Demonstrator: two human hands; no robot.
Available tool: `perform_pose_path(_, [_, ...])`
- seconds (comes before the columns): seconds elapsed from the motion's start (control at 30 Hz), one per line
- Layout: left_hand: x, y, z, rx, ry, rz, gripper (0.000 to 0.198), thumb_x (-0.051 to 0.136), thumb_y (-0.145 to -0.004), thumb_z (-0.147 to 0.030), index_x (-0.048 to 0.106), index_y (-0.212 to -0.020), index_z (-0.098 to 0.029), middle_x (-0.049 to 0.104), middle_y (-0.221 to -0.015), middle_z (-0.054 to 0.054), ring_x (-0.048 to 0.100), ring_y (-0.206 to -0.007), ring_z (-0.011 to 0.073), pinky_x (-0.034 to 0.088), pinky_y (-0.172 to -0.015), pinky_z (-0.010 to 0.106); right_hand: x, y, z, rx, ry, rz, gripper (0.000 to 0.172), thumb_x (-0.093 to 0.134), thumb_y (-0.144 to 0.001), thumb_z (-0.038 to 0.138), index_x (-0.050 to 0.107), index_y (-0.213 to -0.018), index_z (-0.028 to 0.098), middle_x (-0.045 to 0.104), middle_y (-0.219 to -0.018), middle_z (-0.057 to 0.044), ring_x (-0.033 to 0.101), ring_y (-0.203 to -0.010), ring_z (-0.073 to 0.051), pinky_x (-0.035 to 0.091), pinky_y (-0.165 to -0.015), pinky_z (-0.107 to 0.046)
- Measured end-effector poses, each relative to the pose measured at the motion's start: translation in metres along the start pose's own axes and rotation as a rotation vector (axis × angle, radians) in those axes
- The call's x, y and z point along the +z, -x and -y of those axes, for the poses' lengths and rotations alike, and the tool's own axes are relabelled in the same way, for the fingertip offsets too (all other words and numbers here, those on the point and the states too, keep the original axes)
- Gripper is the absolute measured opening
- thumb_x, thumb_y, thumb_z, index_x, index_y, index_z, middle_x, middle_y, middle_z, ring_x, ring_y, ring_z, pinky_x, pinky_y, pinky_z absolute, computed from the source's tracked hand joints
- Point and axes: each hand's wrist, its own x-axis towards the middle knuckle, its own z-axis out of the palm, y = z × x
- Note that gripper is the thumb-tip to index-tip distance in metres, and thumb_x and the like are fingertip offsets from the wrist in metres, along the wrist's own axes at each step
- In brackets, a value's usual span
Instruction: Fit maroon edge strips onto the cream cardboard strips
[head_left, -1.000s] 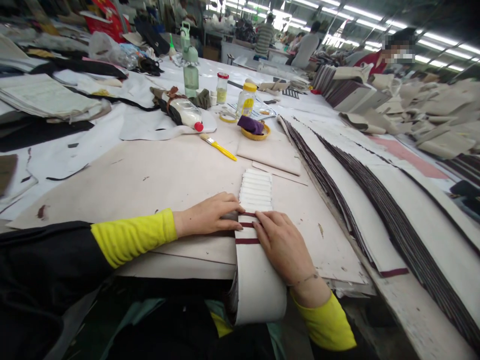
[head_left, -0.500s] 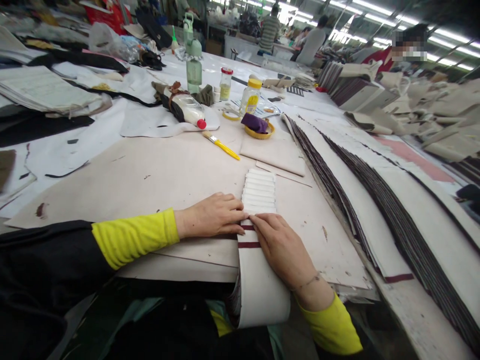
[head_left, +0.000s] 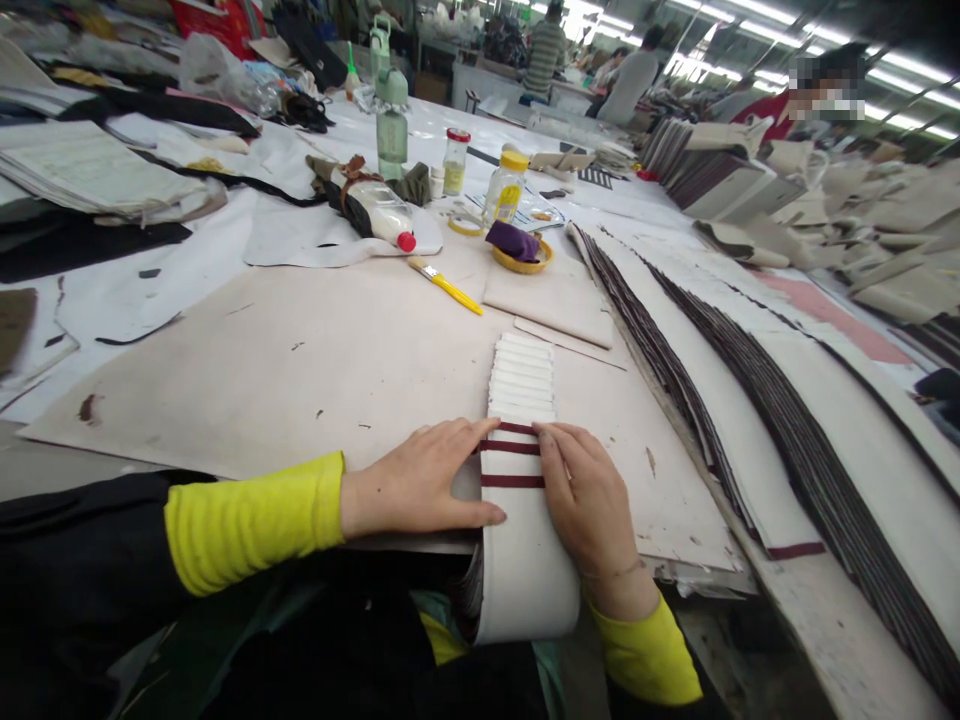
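Observation:
In front of me lies a stack of long off-white strips [head_left: 525,560], fanned at the far end into white stepped edges. Dark red bands cross the strips nearer to me, and their lower part hangs in a curve over the table edge. My left hand [head_left: 420,478] is open at the stack's left side, its thumb spread from the fingers and a fingertip at the uppermost red band. On the right edge, my right hand [head_left: 589,490] has its fingers together and bent, with the fingertips gripping the strip at that same band.
A yellow brush [head_left: 448,285] lies beyond the stack, near a yellow dish [head_left: 525,262] with a purple cloth. Jars, a green bottle [head_left: 391,135] and a white bottle [head_left: 379,215] stand or lie farther back. More fanned strips [head_left: 739,440] cover the right side. People are in the background.
My hands have moved apart, the left thumb spreading toward me and the right hand shifting to the strip's right edge. A third dark red band now shows between them.

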Motion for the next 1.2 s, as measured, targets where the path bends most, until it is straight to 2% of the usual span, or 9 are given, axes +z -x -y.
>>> perform_pose_path(0.13, [0.009,0.002,-0.005,-0.029,-0.017,0.015,0.078,0.055,-0.073,-0.05,0.019,-0.135,-0.019,0.039,-0.132,0.012,0.041,-0.116,0.0254,0.033,-0.097,0.041,-0.011,0.007,-0.014,0.1,-0.151,-0.109,0.028,0.033,-0.089,0.028,0.056,-0.102,0.02,0.058,-0.1,-0.007,0.052,-0.096,-0.019,0.042,-0.085,-0.038])
perform_pose_path(0.43, [0.01,0.001,0.001,-0.022,0.007,-0.015,0.078,0.056,-0.072,-0.05,0.02,-0.135,-0.02,0.04,-0.132,0.011,0.043,-0.115,0.0251,0.034,-0.095,0.041,-0.015,0.026,-0.02,0.294,-0.378,0.128,0.02,0.051,-0.079,0.04,0.053,-0.082,0.02,0.053,-0.076,-0.001,0.05,-0.071,-0.015,0.043,-0.064,-0.029])
perform_pose_path(0.53, [0.011,0.001,0.0,-0.033,0.029,-0.013,0.08,0.057,-0.071,-0.051,0.019,-0.135,-0.021,0.044,-0.127,0.011,0.047,-0.11,0.0242,0.036,-0.093,0.041,-0.014,0.029,-0.017,0.297,-0.443,0.182,0.019,0.052,-0.079,0.04,0.053,-0.081,0.021,0.053,-0.08,-0.002,0.05,-0.075,-0.016,0.043,-0.066,-0.03])
perform_pose_path(0.67, [0.007,-0.001,0.001,-0.033,0.061,-0.004,0.08,0.059,-0.071,-0.05,0.021,-0.135,-0.021,0.05,-0.118,0.01,0.051,-0.1,0.0214,0.04,-0.087,0.037,-0.011,0.031,-0.018,0.31,-0.475,0.15,0.016,0.052,-0.08,0.037,0.054,-0.081,0.021,0.053,-0.082,-0.002,0.05,-0.079,-0.017,0.042,-0.069,-0.031])
perform_pose_path(0.77, [-0.004,-0.007,0.002,0.018,0.053,-0.021,0.063,0.057,-0.076,-0.045,0.034,-0.128,-0.02,0.052,-0.108,0.008,0.051,-0.094,0.0182,0.042,-0.082,0.032,-0.009,0.032,-0.017,0.303,-0.461,0.115,0.015,0.053,-0.079,0.035,0.053,-0.08,0.021,0.051,-0.078,-0.001,0.049,-0.076,-0.016,0.041,-0.068,-0.03])
perform_pose_path(0.87, [-0.016,-0.02,-0.003,0.117,-0.035,-0.039,0.032,0.052,-0.082,-0.036,0.051,-0.109,-0.018,0.055,-0.097,0.004,0.05,-0.092,0.0161,0.041,-0.082,0.028,-0.008,0.032,-0.015,0.299,-0.44,0.093,0.015,0.053,-0.079,0.035,0.052,-0.077,0.02,0.05,-0.076,0.0,0.048,-0.073,-0.015,0.04,-0.066,-0.029])
perform_pose_path(0.93, [-0.021,-0.03,-0.009,0.187,-0.131,-0.031,0.019,0.048,-0.085,-0.03,0.056,-0.096,-0.016,0.055,-0.092,0.004,0.051,-0.09,0.0156,0.04,-0.081,0.027,-0.007,0.032,-0.014,0.303,-0.419,0.08,0.015,0.053,-0.079,0.035,0.052,-0.077,0.02,0.05,-0.076,0.001,0.048,-0.072,-0.015,0.04,-0.066,-0.029])
perform_pose_path(1.03, [-0.02,-0.044,-0.02,0.257,-0.281,0.007,0.018,0.043,-0.087,-0.025,0.057,-0.087,-0.014,0.056,-0.086,0.004,0.052,-0.085,0.0159,0.041,-0.076,0.027,-0.004,0.032,-0.013,0.302,-0.378,0.05,0.015,0.053,-0.079,0.035,0.05,-0.075,0.02,0.049,-0.074,0.001,0.047,-0.071,-0.015,0.039,-0.064,-0.028])
perform_pose_path(1.2, [-0.008,-0.056,-0.028,0.325,-0.464,0.069,0.02,0.041,-0.088,-0.024,0.057,-0.085,-0.013,0.057,-0.083,0.006,0.054,-0.078,0.0176,0.042,-0.07,0.028,-0.001,0.033,-0.012,0.267,-0.327,0.005,0.014,0.054,-0.078,0.033,0.049,-0.074,0.02,0.048,-0.074,0.001,0.045,-0.07,-0.014,0.038,-0.063,-0.028])
